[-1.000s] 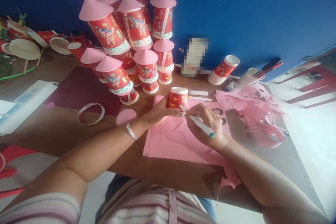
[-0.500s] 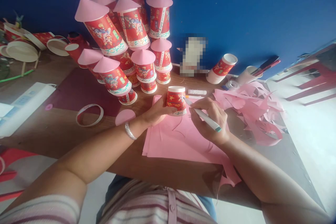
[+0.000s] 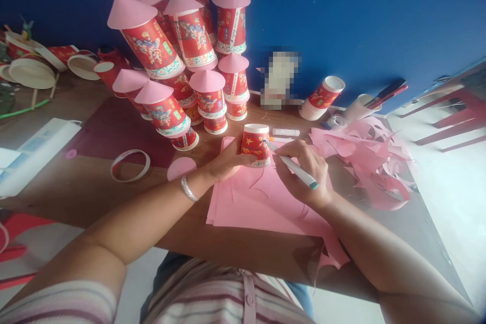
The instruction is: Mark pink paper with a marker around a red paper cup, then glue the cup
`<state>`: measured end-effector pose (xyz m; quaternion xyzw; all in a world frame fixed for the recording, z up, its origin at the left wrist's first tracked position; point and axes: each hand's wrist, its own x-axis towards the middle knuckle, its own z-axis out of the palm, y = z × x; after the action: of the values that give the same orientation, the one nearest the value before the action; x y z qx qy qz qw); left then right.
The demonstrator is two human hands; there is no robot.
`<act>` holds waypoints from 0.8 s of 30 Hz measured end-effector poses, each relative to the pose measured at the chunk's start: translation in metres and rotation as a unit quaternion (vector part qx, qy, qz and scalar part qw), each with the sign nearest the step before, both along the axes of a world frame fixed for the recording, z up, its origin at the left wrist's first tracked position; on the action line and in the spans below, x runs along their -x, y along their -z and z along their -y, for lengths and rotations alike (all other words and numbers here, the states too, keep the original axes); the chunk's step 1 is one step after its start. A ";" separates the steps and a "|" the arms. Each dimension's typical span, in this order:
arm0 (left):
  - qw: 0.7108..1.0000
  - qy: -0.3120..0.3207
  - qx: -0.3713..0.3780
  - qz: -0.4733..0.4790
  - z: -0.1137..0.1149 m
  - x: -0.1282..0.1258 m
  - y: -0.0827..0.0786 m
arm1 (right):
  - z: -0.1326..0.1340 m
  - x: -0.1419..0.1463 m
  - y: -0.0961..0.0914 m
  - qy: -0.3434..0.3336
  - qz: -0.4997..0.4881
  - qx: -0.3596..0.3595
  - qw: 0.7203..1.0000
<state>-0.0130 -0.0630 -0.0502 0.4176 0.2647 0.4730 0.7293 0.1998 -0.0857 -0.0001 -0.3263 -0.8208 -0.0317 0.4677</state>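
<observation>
My left hand (image 3: 229, 160) is wrapped round a red paper cup (image 3: 255, 147) with a white band at its top and a green-marked rim below. Between the fingers of my right hand (image 3: 304, 169) is a white marker (image 3: 296, 168) with a green end. The marker's tip is at the cup's right side; whether it touches cannot be made out. Beneath both hands lie pink paper sheets (image 3: 243, 207). A pink paper disc (image 3: 181, 168) rests beside my left wrist.
Several red cups with pink cone tops (image 3: 207, 93) stand stacked at the back left. Pink scraps (image 3: 364, 162) pile up on the right, near a pen holder (image 3: 362, 106). A white tube (image 3: 285, 132) lies behind the cup. A paper ring (image 3: 130, 165) sits at left.
Almost nothing differs. The cup and the marker keep nearly the same place, and the whole view has shifted very slightly.
</observation>
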 end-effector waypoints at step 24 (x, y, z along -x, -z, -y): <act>1.000 0.009 -0.002 0.001 0.000 0.003 0.003 | 0.004 0.004 0.000 -0.002 0.002 -0.026 1.000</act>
<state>-0.0157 -0.0630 -0.0534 0.4211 0.2587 0.4674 0.7330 0.1963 -0.0901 -0.0006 -0.3124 -0.8214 -0.0523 0.4744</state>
